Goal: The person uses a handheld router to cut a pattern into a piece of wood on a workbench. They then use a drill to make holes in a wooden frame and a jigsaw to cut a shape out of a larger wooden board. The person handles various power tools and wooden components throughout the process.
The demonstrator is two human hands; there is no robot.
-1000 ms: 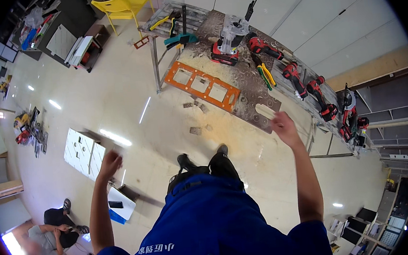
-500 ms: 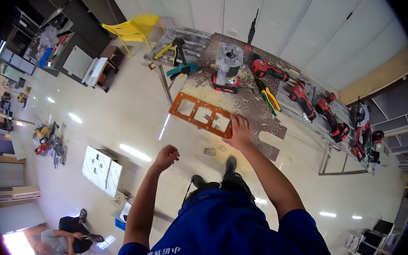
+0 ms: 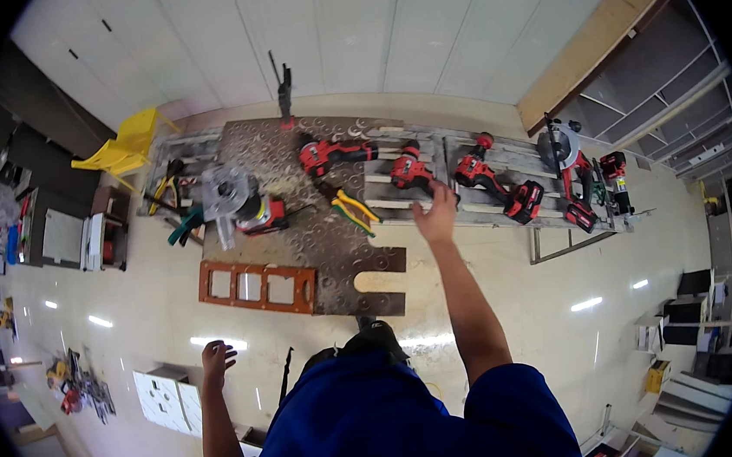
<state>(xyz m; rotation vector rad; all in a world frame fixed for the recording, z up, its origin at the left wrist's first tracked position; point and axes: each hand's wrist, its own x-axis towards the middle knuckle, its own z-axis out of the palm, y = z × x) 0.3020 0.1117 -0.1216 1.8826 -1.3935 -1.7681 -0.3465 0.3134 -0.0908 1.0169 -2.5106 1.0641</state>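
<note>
While our right hand (image 3: pixel 436 214) reaches out empty with fingers spread over the slatted workbench (image 3: pixel 432 190), we log the red cordless drill (image 3: pixel 410 171) just beyond its fingertips and yellow-handled pliers (image 3: pixel 349 205) nearby; our left hand (image 3: pixel 217 360) hangs low, loosely spread, holding nothing, over the floor.

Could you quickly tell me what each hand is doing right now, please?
Left hand: open, empty, hanging over the floor.
Right hand: open, empty, reaching toward the red cordless drill.
</note>
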